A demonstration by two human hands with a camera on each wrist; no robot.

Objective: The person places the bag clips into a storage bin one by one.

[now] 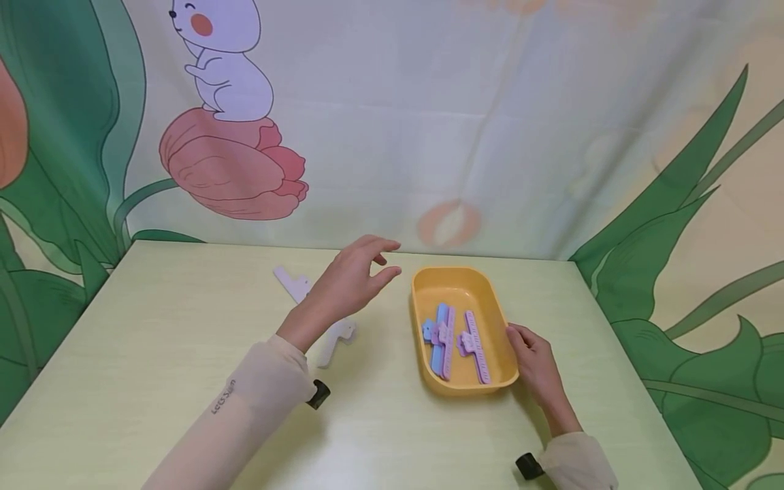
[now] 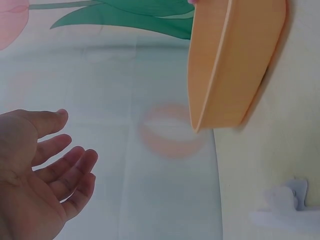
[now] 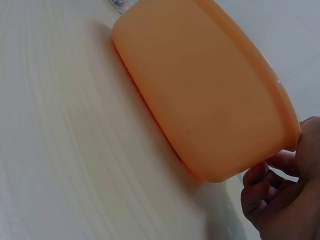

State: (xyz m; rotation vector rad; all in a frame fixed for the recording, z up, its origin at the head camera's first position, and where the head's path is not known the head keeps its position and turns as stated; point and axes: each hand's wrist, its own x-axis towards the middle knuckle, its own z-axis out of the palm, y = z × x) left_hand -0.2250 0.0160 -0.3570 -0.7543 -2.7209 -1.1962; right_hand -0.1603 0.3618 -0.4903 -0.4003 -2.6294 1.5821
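Observation:
My left hand is raised over the table, its fingers loosely bent and holding nothing. Two pale clips with long straight bars lie partly behind that arm: one far clip and one nearer clip. At the right, my right hand grips the rim of a yellow plastic tray, fingers curled at the edge in the right wrist view. Inside the tray lie a blue clip, a purple clip overlapping it, and another purple clip apart to the right.
The pale table ends at a printed cloth backdrop with flowers and leaves. Black wrist bands sit at both sleeve cuffs. The tray stands near the table's right half.

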